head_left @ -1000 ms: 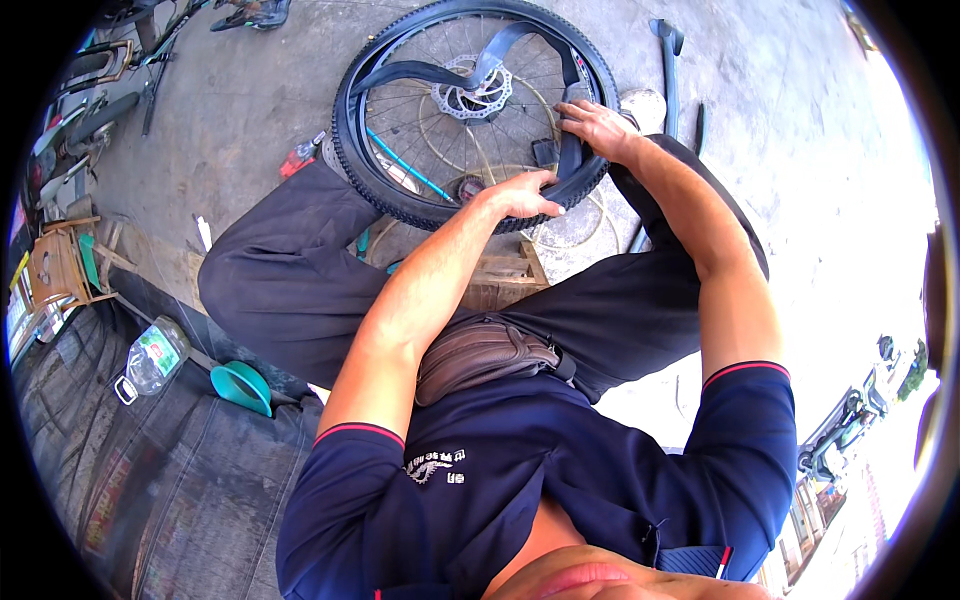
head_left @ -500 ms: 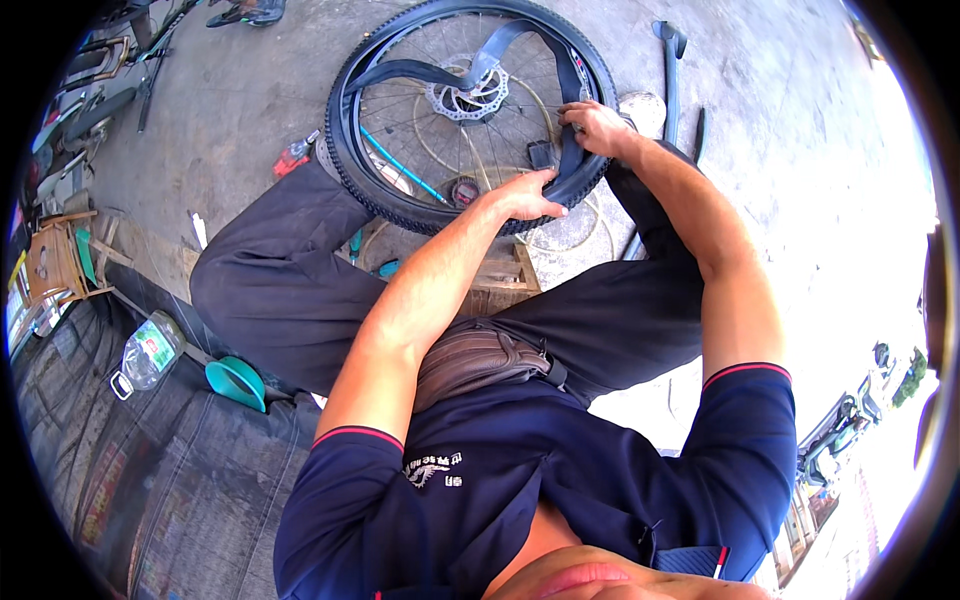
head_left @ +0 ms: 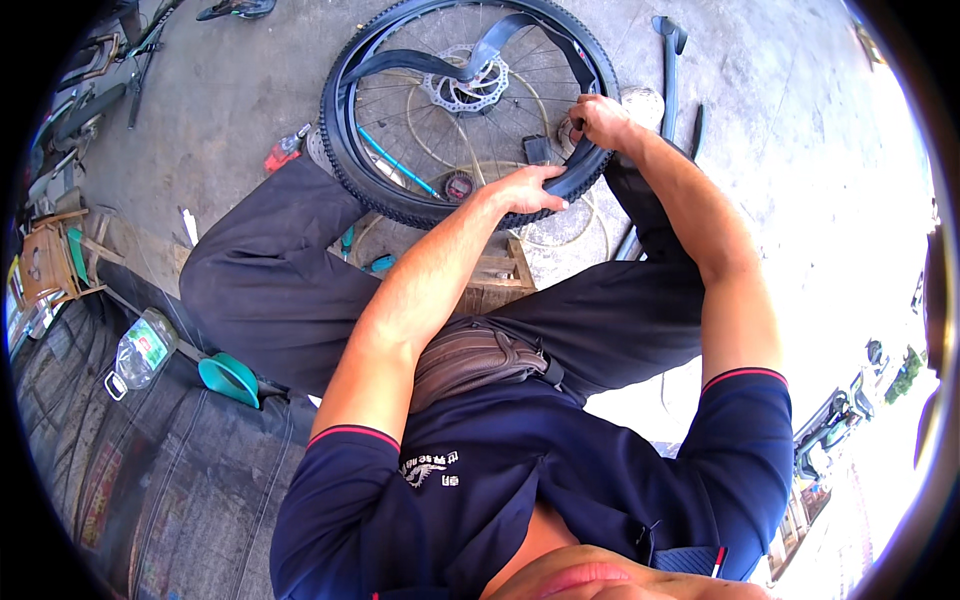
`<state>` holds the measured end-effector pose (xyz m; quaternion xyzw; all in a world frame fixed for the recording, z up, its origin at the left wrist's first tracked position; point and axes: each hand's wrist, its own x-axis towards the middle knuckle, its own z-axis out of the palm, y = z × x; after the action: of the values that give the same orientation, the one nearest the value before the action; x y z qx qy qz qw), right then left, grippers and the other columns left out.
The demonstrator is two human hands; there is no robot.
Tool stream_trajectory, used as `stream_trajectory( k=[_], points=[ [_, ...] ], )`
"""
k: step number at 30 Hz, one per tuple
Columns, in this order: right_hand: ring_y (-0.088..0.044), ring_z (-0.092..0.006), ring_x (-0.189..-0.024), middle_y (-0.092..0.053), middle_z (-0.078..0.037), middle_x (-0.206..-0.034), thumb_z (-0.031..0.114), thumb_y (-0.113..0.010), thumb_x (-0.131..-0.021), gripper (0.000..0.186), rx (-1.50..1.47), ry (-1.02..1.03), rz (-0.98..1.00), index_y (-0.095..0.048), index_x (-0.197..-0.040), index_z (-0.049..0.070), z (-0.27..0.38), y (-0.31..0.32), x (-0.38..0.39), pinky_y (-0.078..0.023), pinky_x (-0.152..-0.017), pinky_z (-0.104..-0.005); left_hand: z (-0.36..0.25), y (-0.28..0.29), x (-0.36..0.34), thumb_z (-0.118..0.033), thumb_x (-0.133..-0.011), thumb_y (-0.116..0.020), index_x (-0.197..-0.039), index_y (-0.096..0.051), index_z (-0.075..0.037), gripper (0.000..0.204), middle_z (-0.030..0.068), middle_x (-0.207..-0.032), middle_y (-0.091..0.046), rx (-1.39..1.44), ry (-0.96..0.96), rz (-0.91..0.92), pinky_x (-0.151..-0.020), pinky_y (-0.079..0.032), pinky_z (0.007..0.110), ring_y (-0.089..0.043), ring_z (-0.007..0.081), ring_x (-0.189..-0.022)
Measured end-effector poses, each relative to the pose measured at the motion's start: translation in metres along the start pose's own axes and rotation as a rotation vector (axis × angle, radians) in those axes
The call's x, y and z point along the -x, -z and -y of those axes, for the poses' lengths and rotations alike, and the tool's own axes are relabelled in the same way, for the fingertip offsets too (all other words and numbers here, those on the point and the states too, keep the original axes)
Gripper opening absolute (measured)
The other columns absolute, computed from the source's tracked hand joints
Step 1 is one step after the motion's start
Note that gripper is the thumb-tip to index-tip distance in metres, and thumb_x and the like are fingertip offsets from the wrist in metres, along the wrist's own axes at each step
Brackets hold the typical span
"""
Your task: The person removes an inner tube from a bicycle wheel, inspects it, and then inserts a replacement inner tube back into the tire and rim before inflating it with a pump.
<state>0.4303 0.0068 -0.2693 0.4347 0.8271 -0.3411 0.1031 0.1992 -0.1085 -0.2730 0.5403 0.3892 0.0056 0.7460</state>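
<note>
A bicycle wheel (head_left: 470, 82) with a knobbly black tire (head_left: 345, 160) and a silver disc rotor stands tilted between my legs. A flat dark inner tube (head_left: 492, 42) hangs in a loose loop across its upper half; elsewhere it lies along the tire. My left hand (head_left: 530, 190) grips the tire's near right part, thumb and fingers on either side. My right hand (head_left: 602, 122) is closed at the right side of the wheel, its curled fingers on the inner tube at the tire's inner edge. The fingertips are partly hidden.
Beneath the wheel are a pale hose (head_left: 470, 150), a round gauge (head_left: 458, 187) and a wooden crate (head_left: 503, 272). A red bottle (head_left: 285, 150) lies left, a floor pump (head_left: 670, 75) right. A plastic jug (head_left: 143, 350) and green bowl (head_left: 230, 380) sit at lower left.
The slack tube between my hands no longer hangs inside the wheel there; it now lies within the tire. My right fingers have curled closed. The left hand stays nearly in place.
</note>
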Motion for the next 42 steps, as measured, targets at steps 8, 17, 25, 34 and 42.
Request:
stream_trajectory(
  k=[8,17,25,34,42],
  points=[
    [-0.066,-0.0368,-0.106,-0.062,-0.016,-0.113,0.014,-0.079,-0.078,0.027,0.221,0.133,0.043,-0.073,-0.104,0.009,-0.005,-0.004,0.000,-0.055,-0.092,-0.0425,-0.008,0.007,-0.002,-0.021,-0.087,-0.083,-0.151,-0.050,-0.003,0.074,0.0156,-0.128,-0.068,0.004,0.023,0.022,-0.102,-0.048,0.034,-0.063,0.0211,-0.116],
    [-0.073,-0.0298,-0.093,-0.077,-0.008,-0.096,0.003,-0.063,-0.081,0.038,0.203,0.120,0.392,-0.079,-0.111,0.021,0.023,0.038,0.000,-0.057,-0.080,-0.0408,-0.008,-0.002,0.002,-0.044,-0.076,-0.085,-0.133,-0.065,0.001,0.075,0.0212,-0.119,-0.062,-0.184,-0.053,-0.149,-0.100,-0.049,0.042,-0.063,0.0366,-0.114],
    [-0.071,-0.0342,-0.082,-0.074,-0.013,-0.084,0.003,-0.061,-0.075,0.019,-0.032,0.017,0.416,-0.076,-0.086,0.008,-0.005,0.038,0.003,-0.054,-0.072,-0.0444,-0.042,0.008,-0.005,-0.038,-0.078,-0.084,-0.132,-0.066,-0.006,0.065,0.0191,-0.109,-0.073,-0.199,-0.086,0.017,-0.091,-0.051,0.041,-0.069,0.0294,-0.102],
    [-0.060,-0.0260,-0.117,-0.065,-0.006,-0.107,0.012,-0.064,-0.079,0.018,0.419,-0.104,0.432,-0.076,-0.091,0.015,0.022,0.065,0.018,-0.039,-0.098,-0.0481,-0.026,0.001,-0.014,-0.033,-0.077,-0.086,-0.111,-0.072,-0.004,0.048,0.0149,-0.095,-0.074,-0.111,0.014,-0.005,-0.084,-0.053,0.040,-0.070,0.0256,-0.092],
    [-0.063,-0.0272,-0.115,-0.068,-0.004,-0.110,0.006,-0.065,-0.076,0.034,0.176,0.107,0.236,-0.075,-0.107,0.015,-0.012,0.060,0.026,-0.046,-0.097,-0.0434,-0.033,-0.023,-0.010,-0.033,-0.071,-0.087,-0.105,-0.073,-0.002,0.049,0.0195,-0.096,-0.074,-0.257,-0.075,-0.304,-0.086,-0.055,0.043,-0.073,0.0330,-0.094]
  ],
)
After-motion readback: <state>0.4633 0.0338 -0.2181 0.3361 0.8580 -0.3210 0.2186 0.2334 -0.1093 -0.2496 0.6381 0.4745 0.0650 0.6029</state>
